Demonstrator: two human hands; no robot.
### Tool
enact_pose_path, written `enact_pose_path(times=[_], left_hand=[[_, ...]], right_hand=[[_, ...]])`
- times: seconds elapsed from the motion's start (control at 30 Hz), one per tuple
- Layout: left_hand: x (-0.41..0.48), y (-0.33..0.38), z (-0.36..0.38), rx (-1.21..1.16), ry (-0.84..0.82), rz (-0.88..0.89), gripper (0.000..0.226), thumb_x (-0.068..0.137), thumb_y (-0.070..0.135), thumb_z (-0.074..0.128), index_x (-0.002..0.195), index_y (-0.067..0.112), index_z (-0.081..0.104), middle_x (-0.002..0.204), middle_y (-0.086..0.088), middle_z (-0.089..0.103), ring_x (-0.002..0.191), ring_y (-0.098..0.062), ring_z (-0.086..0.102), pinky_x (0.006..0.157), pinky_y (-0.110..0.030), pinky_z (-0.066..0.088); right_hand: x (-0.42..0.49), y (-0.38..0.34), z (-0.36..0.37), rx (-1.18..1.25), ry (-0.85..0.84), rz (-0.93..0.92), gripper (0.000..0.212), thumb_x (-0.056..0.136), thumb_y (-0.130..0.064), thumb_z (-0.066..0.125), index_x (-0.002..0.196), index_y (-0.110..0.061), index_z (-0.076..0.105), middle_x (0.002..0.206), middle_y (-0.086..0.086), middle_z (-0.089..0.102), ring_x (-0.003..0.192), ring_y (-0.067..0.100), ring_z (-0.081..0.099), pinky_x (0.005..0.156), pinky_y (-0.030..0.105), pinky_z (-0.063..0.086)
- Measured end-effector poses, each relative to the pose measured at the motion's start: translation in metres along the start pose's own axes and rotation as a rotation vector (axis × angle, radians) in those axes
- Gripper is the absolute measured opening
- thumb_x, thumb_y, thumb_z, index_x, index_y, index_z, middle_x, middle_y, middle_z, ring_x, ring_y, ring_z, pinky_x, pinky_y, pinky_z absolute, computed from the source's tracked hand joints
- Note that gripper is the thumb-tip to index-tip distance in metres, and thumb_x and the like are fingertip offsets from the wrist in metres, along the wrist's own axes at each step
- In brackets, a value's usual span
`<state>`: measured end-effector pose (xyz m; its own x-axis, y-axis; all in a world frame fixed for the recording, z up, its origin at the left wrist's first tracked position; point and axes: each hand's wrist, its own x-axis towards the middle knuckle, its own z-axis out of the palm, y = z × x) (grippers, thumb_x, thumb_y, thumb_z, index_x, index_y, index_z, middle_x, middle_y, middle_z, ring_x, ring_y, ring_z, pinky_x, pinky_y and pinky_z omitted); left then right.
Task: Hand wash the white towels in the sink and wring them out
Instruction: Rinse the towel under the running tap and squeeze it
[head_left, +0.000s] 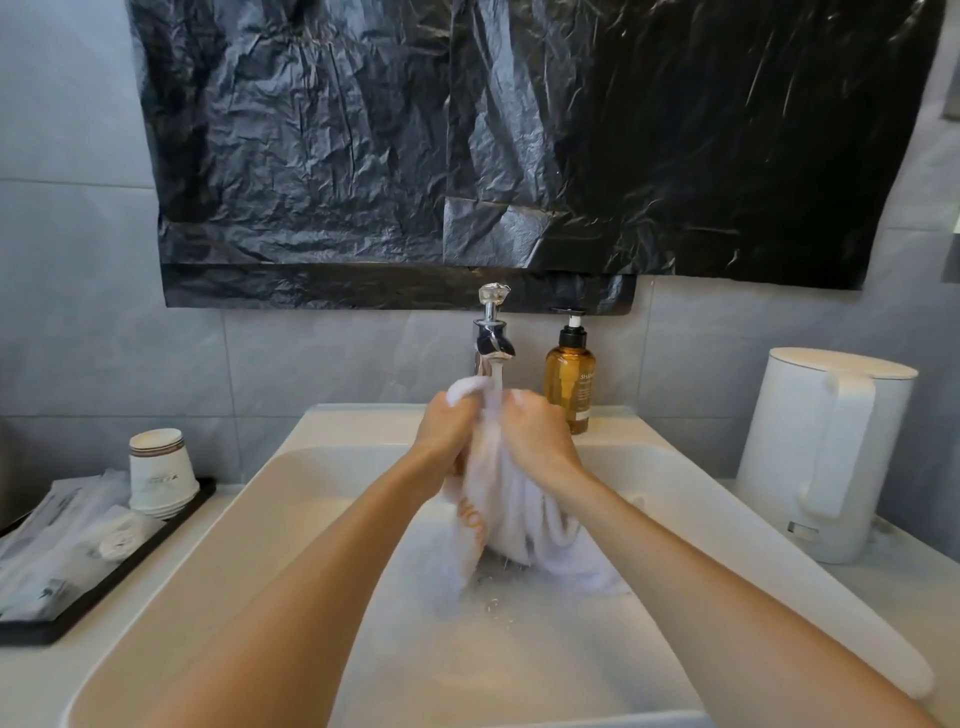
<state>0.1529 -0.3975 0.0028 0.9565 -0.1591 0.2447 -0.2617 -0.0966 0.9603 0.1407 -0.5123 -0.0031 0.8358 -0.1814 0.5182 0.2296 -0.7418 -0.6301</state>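
Grip: the left hand (445, 431) and right hand (540, 435) both curl tight round the bunched top of the towel (514, 514), knuckles nearly meeting.
Towel: white terry with tan lettering on a fold under the left fist. A tuft pokes out above that fist, and the rest hangs below both fists into the sink (311, 431), its lower end down at the water.
Handling: it looks soaked, so probably heavy for its size, limp and without any stiffness. The wet pile should give purchase rather than slip, and it is not fragile. Two close fists on a gathered rope of cloth suit rubbing. For wringing, I would set the fists further apart along its length.
Water: a thin stream falls between the fists, with splashes under the hanging end.
Tap (493, 338): chrome with a faceted clear knob, just above and behind the grip.
Basin: smooth, glossy white with rounded corners, surrounding and below the grip.
Bottle (569, 384): amber with a black pump, just behind the right hand.
Kettle (826, 452): matte white, well to the right.
Cups (156, 473): stacked paper cups on a black tray (104, 592), well to the left.
Sheet (467, 156): crumpled black plastic on the wall above.
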Motion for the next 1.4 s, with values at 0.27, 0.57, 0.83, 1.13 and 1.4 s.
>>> enact_pose_path(times=[0.27, 0.57, 0.83, 1.13, 1.4], left_hand=[[-0.009, -0.009, 0.007, 0.178, -0.485, -0.185, 0.077, 0.066, 0.055, 0.082, 0.129, 0.034, 0.043, 0.119, 0.003, 0.061, 0.105, -0.017, 0.061, 0.098, -0.041, 0.046], [0.008, -0.008, -0.01, -0.25, -0.04, -0.256, 0.027, 0.094, 0.035, 0.06, 0.092, 0.009, 0.067, 0.089, -0.01, 0.069, 0.078, -0.023, 0.063, 0.074, -0.031, 0.05], [0.018, 0.002, -0.04, -0.525, 0.18, -0.269, 0.027, 0.095, 0.035, 0.058, 0.097, 0.008, 0.064, 0.089, -0.012, 0.068, 0.08, -0.023, 0.064, 0.069, -0.033, 0.052], [0.019, 0.002, -0.04, -0.039, 0.377, -0.139, 0.048, 0.094, 0.042, 0.056, 0.123, 0.003, 0.053, 0.117, -0.015, 0.061, 0.106, -0.032, 0.057, 0.087, -0.038, 0.045], [0.012, -0.027, -0.047, 0.922, 0.086, -0.241, 0.059, 0.089, 0.063, 0.041, 0.136, 0.029, 0.043, 0.139, -0.012, 0.049, 0.129, -0.035, 0.042, 0.101, -0.042, 0.036]], right_hand=[[0.024, 0.005, -0.05, 0.614, 0.159, 0.542, 0.031, 0.102, -0.032, 0.04, 0.11, -0.006, 0.054, 0.101, 0.012, 0.053, 0.092, 0.025, 0.051, 0.071, 0.029, 0.039], [0.019, 0.03, -0.051, 0.09, -0.018, 0.255, 0.047, 0.096, -0.049, 0.047, 0.11, -0.005, 0.054, 0.096, 0.009, 0.059, 0.087, 0.024, 0.056, 0.071, 0.031, 0.04], [0.003, 0.024, -0.046, -0.134, -0.461, 0.15, 0.102, 0.057, -0.091, 0.041, 0.115, -0.009, 0.052, 0.106, 0.003, 0.06, 0.098, 0.021, 0.059, 0.081, 0.033, 0.047], [0.01, 0.03, -0.038, 0.078, -0.453, 0.037, 0.023, 0.096, -0.018, 0.05, 0.081, -0.004, 0.061, 0.075, 0.006, 0.051, 0.072, 0.018, 0.048, 0.067, 0.032, 0.038], [0.021, 0.018, -0.047, 0.457, -0.026, 0.117, 0.019, 0.101, -0.013, 0.039, 0.094, -0.01, 0.056, 0.084, 0.004, 0.053, 0.081, 0.018, 0.05, 0.067, 0.027, 0.039]])
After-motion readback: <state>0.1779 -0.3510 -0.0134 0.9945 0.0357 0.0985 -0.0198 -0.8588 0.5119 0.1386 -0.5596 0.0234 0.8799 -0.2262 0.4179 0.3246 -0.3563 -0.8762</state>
